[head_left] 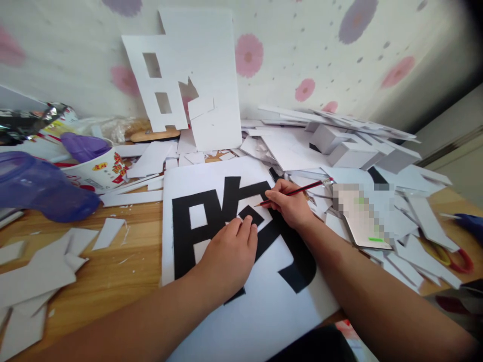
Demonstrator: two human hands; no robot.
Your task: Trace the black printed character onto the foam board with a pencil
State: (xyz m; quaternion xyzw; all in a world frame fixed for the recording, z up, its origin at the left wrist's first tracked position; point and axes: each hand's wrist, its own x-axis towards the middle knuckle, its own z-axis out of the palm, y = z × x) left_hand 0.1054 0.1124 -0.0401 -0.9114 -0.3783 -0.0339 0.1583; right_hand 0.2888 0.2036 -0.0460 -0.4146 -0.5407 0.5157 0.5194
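Observation:
A white foam board sheet [264, 311] lies in front of me, with a large black paper character cutout [181, 216] flat on it. My left hand [232, 246] presses down on the cutout, its fingers bent and close together. Between my hands lies a small black diamond-shaped piece [253, 213], touched by the left fingertips. My right hand [289, 203] grips a red and black pencil [302, 189]. Its point meets the work at the upper right edge of the small black piece. Part of the cutout is hidden under my left hand and forearm.
A white board with cut-out windows [215, 55] leans against the flowered wall. Foam scraps [41, 271] lie left; more offcuts and box-like letters [350, 146] are heaped right, with a blurred phone [364, 216] and scissors [461, 261]. A paper cup [101, 168] stands left beside a purple bottle [45, 186].

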